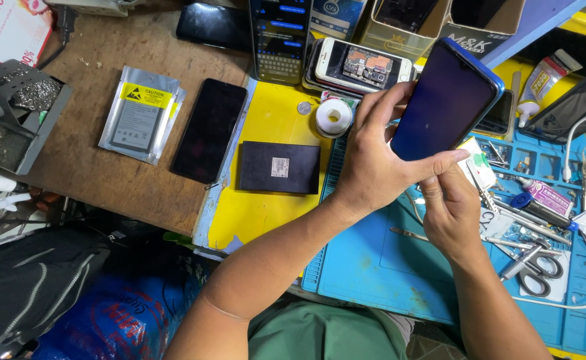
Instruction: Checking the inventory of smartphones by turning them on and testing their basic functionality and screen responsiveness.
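My left hand [373,160] grips a blue-framed phone [448,100] with a dark screen, holding it tilted above the blue work mat [373,260]. Its thumb lies across the phone's lower edge. Just below, my right hand [450,210] touches the phone's bottom end with its fingertips; whether it holds a small tool I cannot tell. Both forearms reach in from the bottom of the view.
A black flat rectangular part [280,167], a dark phone [210,130], a silver anti-static bag [140,113] and a solder spool [334,117] lie to the left. Scissors [536,270], tweezers [410,233], pens and glue tubes crowd the mat's right side. More phones and boxes stand at the back.
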